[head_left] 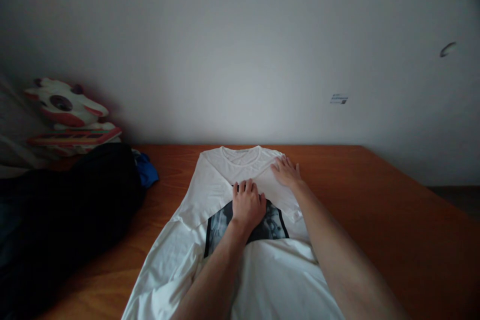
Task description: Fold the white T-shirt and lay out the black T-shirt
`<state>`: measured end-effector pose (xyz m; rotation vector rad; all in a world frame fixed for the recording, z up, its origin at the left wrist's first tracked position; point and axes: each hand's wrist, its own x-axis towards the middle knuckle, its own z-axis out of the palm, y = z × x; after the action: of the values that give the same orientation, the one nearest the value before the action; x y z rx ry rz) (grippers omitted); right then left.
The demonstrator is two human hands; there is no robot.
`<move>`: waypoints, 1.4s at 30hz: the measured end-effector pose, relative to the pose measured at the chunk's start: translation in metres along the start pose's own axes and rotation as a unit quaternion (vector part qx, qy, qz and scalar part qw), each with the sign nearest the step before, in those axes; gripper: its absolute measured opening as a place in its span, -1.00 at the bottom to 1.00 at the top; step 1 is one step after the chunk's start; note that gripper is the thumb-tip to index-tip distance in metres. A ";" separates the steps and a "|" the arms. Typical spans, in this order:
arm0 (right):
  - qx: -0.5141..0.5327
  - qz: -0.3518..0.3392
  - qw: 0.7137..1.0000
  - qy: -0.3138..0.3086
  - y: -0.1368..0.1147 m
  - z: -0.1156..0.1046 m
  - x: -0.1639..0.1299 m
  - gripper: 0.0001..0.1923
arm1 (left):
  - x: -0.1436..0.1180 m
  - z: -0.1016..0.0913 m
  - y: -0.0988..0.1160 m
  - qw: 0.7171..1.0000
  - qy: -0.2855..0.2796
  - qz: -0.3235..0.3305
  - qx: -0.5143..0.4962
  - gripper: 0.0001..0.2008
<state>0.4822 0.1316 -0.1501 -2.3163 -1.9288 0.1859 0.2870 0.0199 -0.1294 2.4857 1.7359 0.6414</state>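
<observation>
A white T-shirt [217, 182] lies spread on the wooden surface, its neckline toward the wall and a dark picture print across its chest. My left hand [248, 205] rests palm down over the top of that print, fingers slightly bent and apart. On the shirt's right shoulder area lies my right hand [287, 171], flat with its fingers stretched out. Neither hand grips anything that I can see. Folds and wrinkles run through the lower part of the shirt, and my forearms hide some of it.
Dark clothing [75, 210] is heaped at the left, with a blue cloth [146, 170] beside it. Behind stands a cow-shaped toy keyboard [75, 115]. A pale wall [240, 60] bounds the far edge of the wooden surface [367, 215]. The wall carries a small label [339, 99].
</observation>
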 end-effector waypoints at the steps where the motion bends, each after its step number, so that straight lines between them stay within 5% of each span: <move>1: -0.001 0.002 1.000 -0.002 0.000 0.000 -0.001 -0.36 | 0.000 0.001 0.001 1.000 -0.004 -0.001 0.000 -0.64; 7: -0.026 -0.065 0.994 0.079 -0.019 -0.013 -0.029 -0.42 | 0.006 -0.004 -0.008 0.998 -0.001 -0.051 0.026 -0.57; 14: -0.013 -0.156 0.987 0.039 -0.041 -0.012 -0.089 -0.40 | 0.017 -0.022 -0.061 0.981 -0.040 -0.170 0.084 -0.45; 17: -0.019 -0.141 0.990 0.025 -0.042 -0.004 -0.108 -0.35 | 0.012 -0.012 -0.069 0.979 -0.058 -0.170 0.099 -0.40; 25: -0.008 -0.110 0.994 0.008 -0.038 0.006 -0.120 -0.21 | 0.007 0.006 -0.069 0.986 0.019 -0.142 0.087 -0.37; 31: 0.043 -0.123 0.988 0.081 -0.037 0.008 -0.124 -0.25 | 0.014 0.000 -0.072 0.984 0.004 -0.175 0.016 -0.37; 37: 0.175 -0.199 0.950 0.165 -0.021 -0.013 -0.135 -0.54 | 0.012 -0.051 -0.097 0.971 -0.055 -0.145 -0.180 -0.52; 40: 0.266 -0.206 0.934 0.124 0.005 -0.032 -0.162 -0.57 | -0.032 -0.096 -0.120 0.976 -0.089 -0.015 -0.199 -0.55; 42: 0.303 -0.208 0.927 0.072 0.025 -0.043 -0.189 -0.57 | -0.077 -0.124 -0.134 0.974 -0.127 0.004 -0.188 -0.54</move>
<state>0.4802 -0.0600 -0.1088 -1.4604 -1.8866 0.4730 0.1019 -0.0244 -0.0753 2.2016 1.3695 0.5595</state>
